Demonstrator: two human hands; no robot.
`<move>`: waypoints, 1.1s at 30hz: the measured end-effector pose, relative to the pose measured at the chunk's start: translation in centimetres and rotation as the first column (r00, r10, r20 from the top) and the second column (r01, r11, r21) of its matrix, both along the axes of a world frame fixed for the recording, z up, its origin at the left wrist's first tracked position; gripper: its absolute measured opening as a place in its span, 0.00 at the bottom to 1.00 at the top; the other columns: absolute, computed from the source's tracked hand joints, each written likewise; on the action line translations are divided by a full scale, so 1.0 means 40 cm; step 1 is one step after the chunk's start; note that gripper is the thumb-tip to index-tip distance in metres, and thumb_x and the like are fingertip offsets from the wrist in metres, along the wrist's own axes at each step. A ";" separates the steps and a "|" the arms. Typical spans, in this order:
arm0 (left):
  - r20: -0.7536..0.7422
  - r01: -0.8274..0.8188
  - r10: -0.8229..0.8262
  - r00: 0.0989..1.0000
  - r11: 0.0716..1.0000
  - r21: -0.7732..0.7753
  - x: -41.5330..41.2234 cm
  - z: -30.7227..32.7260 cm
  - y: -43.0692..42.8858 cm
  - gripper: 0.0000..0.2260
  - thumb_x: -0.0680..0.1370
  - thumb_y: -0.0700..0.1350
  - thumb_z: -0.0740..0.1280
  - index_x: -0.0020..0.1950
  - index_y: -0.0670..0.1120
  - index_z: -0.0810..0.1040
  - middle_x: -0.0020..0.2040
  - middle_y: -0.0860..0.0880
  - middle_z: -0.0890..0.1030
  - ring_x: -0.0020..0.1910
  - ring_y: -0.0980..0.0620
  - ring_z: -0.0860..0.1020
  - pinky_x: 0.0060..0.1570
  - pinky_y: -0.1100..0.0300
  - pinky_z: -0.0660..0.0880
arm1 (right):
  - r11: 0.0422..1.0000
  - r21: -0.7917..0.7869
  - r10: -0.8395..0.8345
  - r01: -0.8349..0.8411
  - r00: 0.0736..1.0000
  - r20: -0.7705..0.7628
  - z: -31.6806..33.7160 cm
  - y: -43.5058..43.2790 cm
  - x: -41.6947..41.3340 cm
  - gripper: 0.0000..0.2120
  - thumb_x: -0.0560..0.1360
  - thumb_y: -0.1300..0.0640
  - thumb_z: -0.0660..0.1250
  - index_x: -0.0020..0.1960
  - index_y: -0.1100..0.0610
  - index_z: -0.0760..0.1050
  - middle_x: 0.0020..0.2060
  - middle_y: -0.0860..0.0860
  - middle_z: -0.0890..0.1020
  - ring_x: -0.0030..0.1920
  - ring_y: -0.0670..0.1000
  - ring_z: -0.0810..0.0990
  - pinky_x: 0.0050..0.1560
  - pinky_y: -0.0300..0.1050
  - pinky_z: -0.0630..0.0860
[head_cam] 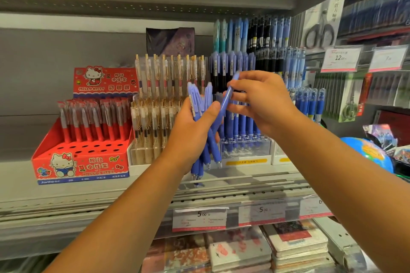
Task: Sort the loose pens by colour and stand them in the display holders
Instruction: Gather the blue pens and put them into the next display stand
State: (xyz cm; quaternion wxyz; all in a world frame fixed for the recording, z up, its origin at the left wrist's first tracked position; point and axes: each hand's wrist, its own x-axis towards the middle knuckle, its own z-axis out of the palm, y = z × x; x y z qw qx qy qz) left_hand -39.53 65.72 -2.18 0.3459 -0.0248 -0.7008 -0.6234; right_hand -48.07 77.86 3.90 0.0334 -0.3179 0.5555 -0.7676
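The left hand point(190, 133) hides the middle of its pen bundle point(200, 101). The right hand point(259, 99), pinching one pen point(223, 106), covers the tops of the standing pens point(240, 124) in the clear holder point(246, 148). The print on the price tags point(199, 219) is unreadable.

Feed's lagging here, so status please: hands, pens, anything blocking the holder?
Left hand grips bunch of blue pens. Right hand pinches single blue pen. Clear holder behind hands, nothing seen blocking it.

Two bare forearms are being shown, the left arm point(124, 217) and right arm point(346, 166), uncovered right to the frame's edge; the left hand point(190, 126) and right hand point(261, 99) are being seen bare too.
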 end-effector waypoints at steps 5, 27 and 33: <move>0.002 -0.103 0.103 0.995 0.994 0.022 -0.011 -0.001 -0.009 0.18 0.82 0.48 0.63 0.72 0.50 0.67 0.41 0.51 0.80 0.30 0.49 0.76 0.37 0.50 0.79 | 0.982 -0.109 -0.152 0.152 0.988 0.011 0.015 0.037 -0.041 0.03 0.79 0.64 0.67 0.52 0.60 0.77 0.49 0.57 0.81 0.45 0.53 0.83 0.39 0.43 0.82; -0.031 -0.176 0.177 0.984 0.984 0.021 -0.013 -0.001 -0.003 0.08 0.82 0.49 0.64 0.60 0.51 0.71 0.39 0.50 0.77 0.35 0.47 0.75 0.44 0.41 0.78 | 0.813 0.337 -0.245 0.474 0.804 -0.541 -0.110 0.005 -0.135 0.14 0.78 0.55 0.69 0.62 0.54 0.74 0.44 0.46 0.79 0.45 0.49 0.81 0.49 0.53 0.82; -0.055 -0.167 0.169 0.984 0.985 0.033 -0.009 0.002 -0.004 0.03 0.82 0.50 0.64 0.53 0.53 0.72 0.38 0.50 0.76 0.35 0.47 0.75 0.43 0.40 0.78 | 0.695 0.354 -0.289 0.625 0.695 -0.659 -0.096 0.017 -0.117 0.17 0.79 0.49 0.67 0.65 0.53 0.73 0.46 0.46 0.79 0.41 0.44 0.77 0.37 0.36 0.71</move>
